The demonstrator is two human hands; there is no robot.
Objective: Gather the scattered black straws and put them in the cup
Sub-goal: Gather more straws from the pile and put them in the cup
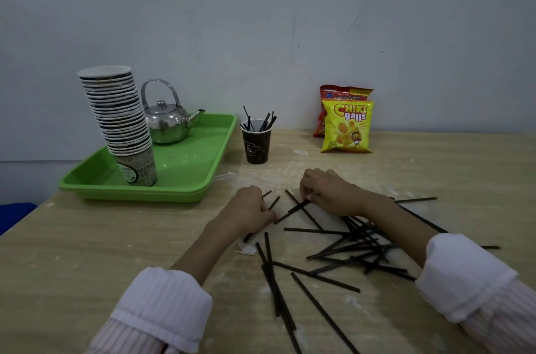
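A light wooden table (pixel 87 252) fills the lower half of the frame, against a grey wall. At middle left a green plastic tray (pixel 130 194) sits on it. The tray carries a tall leaning stack of paper cups (pixel 116 115) and, behind that, a steel kettle (pixel 165 124). At middle right a yellow Chiki Balls bag (pixel 346 127) stands against the wall with a red snack bag (pixel 333 92) behind it. The left hand (pixel 249 208), at centre, is curled round a few straws whose ends poke out past its knuckles. The right hand (pixel 327 194), just beside it, pinches one end of a single straw lying on the table. The dark paper cup (pixel 256 144) stands upright just right of the tray, above the hands, with several straws already in it. Many black straws (pixel 319 278) lie crisscrossed at lower centre and lower right, between and under the forearms.
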